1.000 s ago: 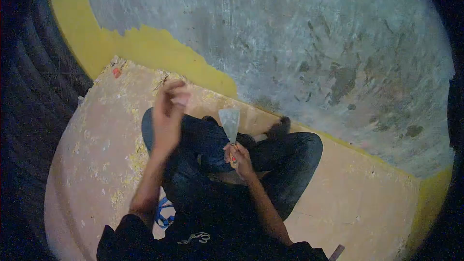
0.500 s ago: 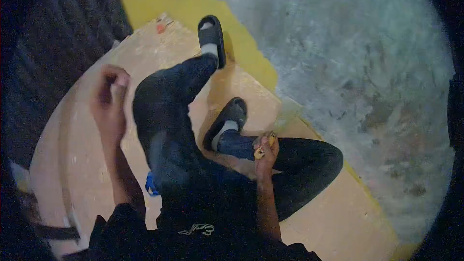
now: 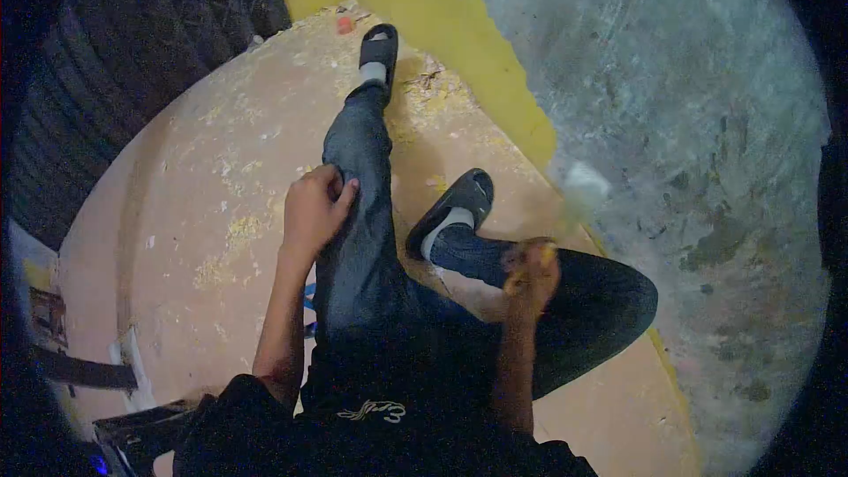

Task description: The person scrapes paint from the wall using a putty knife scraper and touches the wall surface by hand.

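My left hand (image 3: 314,208) rests on the dark jeans (image 3: 362,238) of my extended left leg, its fingers loosely curled and the thumb apart, holding nothing. At my bent right leg, my right hand (image 3: 537,274) is closed around the yellowish handle of a putty knife. The pale blade of the putty knife (image 3: 585,184) points up toward the wall and is smeared by motion. Blur also hides some of my right fingers.
The grey wall (image 3: 654,106) with remains of yellow paint (image 3: 468,26) rises along the right. Paint flakes (image 3: 234,234) litter the pinkish floor (image 3: 190,300). A red-orange object (image 3: 345,26) lies near my left sandal (image 3: 379,49). Dark corrugated material (image 3: 168,35) stands at left.
My left leg has stretched forward. My left hand has come down from the air onto that leg. My right hand has shifted right with the putty knife, and the view has turned.
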A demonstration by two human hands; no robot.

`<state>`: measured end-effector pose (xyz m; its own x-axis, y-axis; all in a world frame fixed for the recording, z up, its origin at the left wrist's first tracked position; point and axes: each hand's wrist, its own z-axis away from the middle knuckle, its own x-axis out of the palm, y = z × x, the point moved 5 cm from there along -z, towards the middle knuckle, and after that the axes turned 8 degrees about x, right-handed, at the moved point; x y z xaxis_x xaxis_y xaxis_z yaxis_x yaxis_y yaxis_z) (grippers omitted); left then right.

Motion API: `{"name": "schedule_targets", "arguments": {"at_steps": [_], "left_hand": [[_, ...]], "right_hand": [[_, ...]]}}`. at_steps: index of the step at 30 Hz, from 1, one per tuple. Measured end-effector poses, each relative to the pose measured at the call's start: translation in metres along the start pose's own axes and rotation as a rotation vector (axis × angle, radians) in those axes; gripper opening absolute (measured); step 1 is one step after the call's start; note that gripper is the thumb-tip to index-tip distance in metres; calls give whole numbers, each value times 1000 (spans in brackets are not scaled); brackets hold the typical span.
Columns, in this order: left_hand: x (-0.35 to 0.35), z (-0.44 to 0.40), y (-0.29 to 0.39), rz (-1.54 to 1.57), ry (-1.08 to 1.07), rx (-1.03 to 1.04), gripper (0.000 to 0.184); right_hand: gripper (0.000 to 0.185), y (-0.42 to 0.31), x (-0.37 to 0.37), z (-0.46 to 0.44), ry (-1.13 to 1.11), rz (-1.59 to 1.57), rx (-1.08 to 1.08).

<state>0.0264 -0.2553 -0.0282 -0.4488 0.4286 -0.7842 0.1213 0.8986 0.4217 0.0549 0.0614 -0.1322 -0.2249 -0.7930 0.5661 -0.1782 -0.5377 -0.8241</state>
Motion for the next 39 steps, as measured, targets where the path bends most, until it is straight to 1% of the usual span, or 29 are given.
{"name": "schedule_targets", "arguments": {"at_steps": [2,3,4,5,6,8,9,11,12,13,14,15,16,17,18,19,21,23,24,25,26,28,29,30,32,33,35,37,39], "left_hand": [[13,-6,-13,75,-79,85,22],[16,-8,-20,84,-90,94,22],[21,-10,-27,115,-167,108,20],[26,-13,-32,147,-245,124,17],[23,-13,-35,157,-253,137,17],[23,4,-29,377,-510,327,15],[26,13,-38,391,-516,334,15],[28,29,-49,394,-537,464,14],[28,27,-48,407,-576,382,14],[31,25,-45,416,-586,392,14],[33,20,-41,339,-507,403,14],[34,16,-36,266,-427,413,15],[33,12,-27,279,-435,423,15],[24,4,-17,207,-333,396,17],[20,-2,-8,135,-229,366,19],[29,-7,2,145,-230,377,19],[36,-12,26,280,21,414,24],[56,-12,54,534,-159,249,29],[73,-14,64,642,-196,222,29],[92,-15,72,748,-234,191,30],[99,-18,85,800,-267,196,29],[105,-12,100,845,-297,191,28],[102,-2,110,845,-277,344,25],[99,5,115,843,-255,497,22],[84,10,106,876,-228,498,19],[76,11,98,912,-199,500,16],[75,8,68,1013,-147,379,10],[52,2,35,996,-141,214,7],[34,-11,1,1051,-70,167,7]], "right_hand": [[13,-53,3,12,22,-20,-201],[13,-79,-4,19,44,31,-261],[12,-105,-13,27,63,82,-324],[12,-128,-25,38,193,124,-365],[12,-153,-31,49,274,193,-433],[14,-196,-39,69,400,370,-581],[14,-202,-46,73,409,382,-588],[15,-215,-55,89,677,667,-654],[19,-208,-64,90,816,778,-524],[23,-190,-68,87,880,820,-401],[20,-177,-62,82,849,956,-279],[22,-155,-64,72,749,962,-259],[28,-137,-38,64,571,766,-302],[32,-125,-36,59,639,1042,-232],[32,-114,-24,54,608,1045,-374],[32,-109,-9,49,582,994,-362],[32,-101,13,38,560,943,-352],[30,-83,24,22,447,894,-130],[30,-78,28,16,445,892,-134],[31,-70,31,9,355,863,-91],[33,-63,35,7,267,833,-49],[33,-59,30,15,230,879,7],[34,-53,28,20,199,920,57],[34,-45,22,31,192,918,57],[32,-28,4,55,215,877,57],[32,-27,3,51,215,883,73],[31,-40,-3,48,298,815,-9],[28,-60,7,40,258,759,-34],[19,-82,-6,26,149,459,-238]]}}
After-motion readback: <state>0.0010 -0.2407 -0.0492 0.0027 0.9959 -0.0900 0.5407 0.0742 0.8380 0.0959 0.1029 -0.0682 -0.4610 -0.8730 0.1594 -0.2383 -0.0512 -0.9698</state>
